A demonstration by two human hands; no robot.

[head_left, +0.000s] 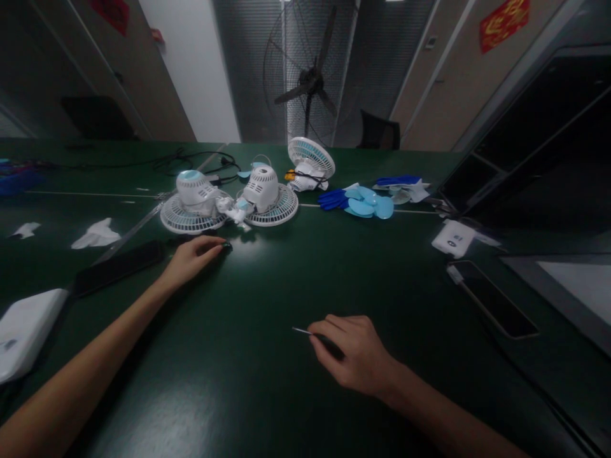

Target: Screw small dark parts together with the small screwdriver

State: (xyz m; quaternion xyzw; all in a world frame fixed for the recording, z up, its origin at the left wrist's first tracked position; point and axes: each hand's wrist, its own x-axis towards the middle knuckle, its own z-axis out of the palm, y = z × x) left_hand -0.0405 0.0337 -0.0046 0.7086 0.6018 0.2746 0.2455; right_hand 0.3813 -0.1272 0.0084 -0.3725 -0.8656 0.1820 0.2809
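Note:
My right hand (356, 350) is closed around the dark handle of a small screwdriver (329, 346). Its thin metal shaft points left, above the green table. Farther off on the left, my left hand (198, 254) pinches a small dark item (227, 245) at the tabletop, too small to name. Just beyond that hand, two small white fans lie face down, a left fan (193, 197) and a right fan (265, 197), with their clips and brackets between them. Behind them a third white fan (310, 165) rests tilted, its dark cord wound about its base.
Light-blue fan blades (367, 202) and blue-and-white gloves (401, 184) lie at the back right. A phone (496, 299) and a white box (453, 238) lie on the right. At left are a white device (31, 331), a dark slab (119, 267) and a crumpled tissue (97, 234).

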